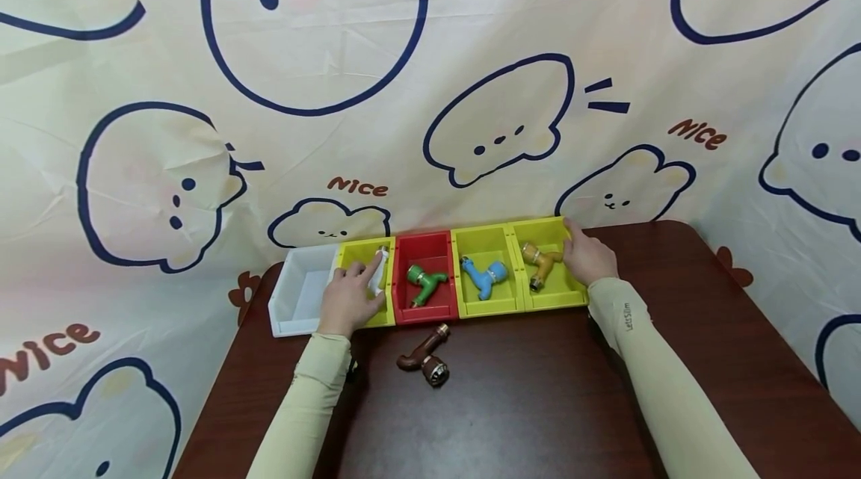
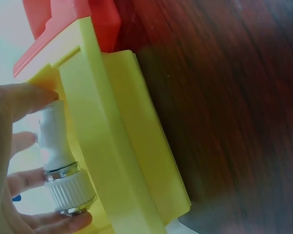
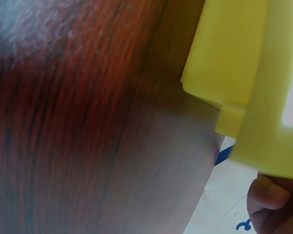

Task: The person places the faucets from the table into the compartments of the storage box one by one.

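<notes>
Holding white tap (image 2: 57, 148) in left hand (image 1: 346, 301), gripping end yellow bin (image 1: 557, 302) with right hand (image 1: 590, 258); advise settling flat before release.

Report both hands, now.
Left hand: holding the white tap inside the leftmost yellow bin.
Right hand: gripping the rightmost yellow bin by its edge.

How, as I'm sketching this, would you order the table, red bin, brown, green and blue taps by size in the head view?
Table
Red bin
Brown tap, perhaps helped by nearness
Green tap and blue tap: too alike to rank
</notes>
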Motion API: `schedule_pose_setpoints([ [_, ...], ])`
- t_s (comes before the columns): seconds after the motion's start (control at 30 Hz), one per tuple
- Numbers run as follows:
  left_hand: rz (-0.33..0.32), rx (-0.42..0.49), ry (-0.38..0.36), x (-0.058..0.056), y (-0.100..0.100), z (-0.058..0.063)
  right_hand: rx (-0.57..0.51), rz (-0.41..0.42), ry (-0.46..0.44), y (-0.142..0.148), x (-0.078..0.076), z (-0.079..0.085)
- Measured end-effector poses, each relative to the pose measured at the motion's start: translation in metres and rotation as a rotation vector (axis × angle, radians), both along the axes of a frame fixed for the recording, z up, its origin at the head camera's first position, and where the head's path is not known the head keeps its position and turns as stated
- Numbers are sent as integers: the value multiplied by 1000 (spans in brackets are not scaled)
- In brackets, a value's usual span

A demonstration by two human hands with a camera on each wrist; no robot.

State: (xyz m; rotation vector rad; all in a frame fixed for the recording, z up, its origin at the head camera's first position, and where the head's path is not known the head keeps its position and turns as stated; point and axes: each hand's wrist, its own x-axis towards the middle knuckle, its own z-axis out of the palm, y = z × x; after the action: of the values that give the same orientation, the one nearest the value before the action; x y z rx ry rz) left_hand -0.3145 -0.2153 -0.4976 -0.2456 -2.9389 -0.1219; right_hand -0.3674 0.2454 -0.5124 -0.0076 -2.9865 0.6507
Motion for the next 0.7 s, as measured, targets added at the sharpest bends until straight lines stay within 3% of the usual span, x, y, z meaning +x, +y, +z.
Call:
schedule_pose_setpoints([
  [0.2, -19, -55, 16, 0, 4, -2, -2, 0, -21, 1, 1, 3],
  [0.7, -30, -90, 20, 0, 3, -9, -6, 7, 8, -1, 1, 0],
])
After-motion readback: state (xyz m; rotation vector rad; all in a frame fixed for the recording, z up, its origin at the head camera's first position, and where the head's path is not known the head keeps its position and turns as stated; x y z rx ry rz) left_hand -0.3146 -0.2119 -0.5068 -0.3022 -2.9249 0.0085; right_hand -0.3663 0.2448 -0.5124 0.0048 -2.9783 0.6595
